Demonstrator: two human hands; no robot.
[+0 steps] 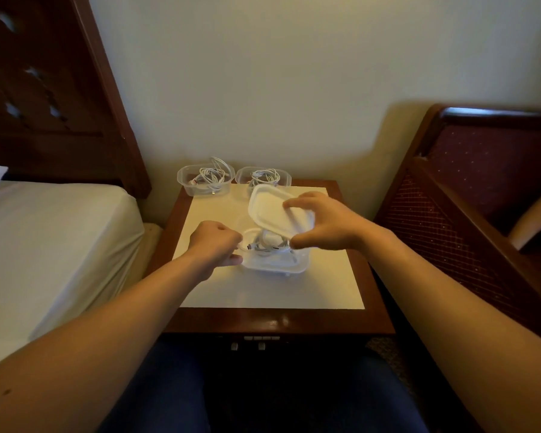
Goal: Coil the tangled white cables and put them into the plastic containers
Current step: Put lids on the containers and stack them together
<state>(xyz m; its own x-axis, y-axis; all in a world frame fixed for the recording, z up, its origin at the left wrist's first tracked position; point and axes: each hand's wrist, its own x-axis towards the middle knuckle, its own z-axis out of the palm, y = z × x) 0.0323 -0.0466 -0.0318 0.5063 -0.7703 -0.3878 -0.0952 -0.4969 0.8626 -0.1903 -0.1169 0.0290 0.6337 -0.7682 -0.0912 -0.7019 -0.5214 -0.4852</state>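
A clear plastic container (275, 266) sits in the middle of the bedside table (272, 318) with coiled white cables (267, 245) inside. My left hand (214, 245) grips the container's left rim, fingers curled. My right hand (322, 221) holds a translucent lid (270, 210) tilted above the container, thumb under its near edge and fingers over the top. Two more clear containers stand at the table's back edge, the left one (205, 181) and the right one (263, 176) each holding white cables.
A bed with a white sheet (50, 232) and dark wooden headboard (53, 82) borders the table on the left. A dark red upholstered chair (481, 189) stands close on the right. The wall is right behind the table. My knees sit below the table's front edge.
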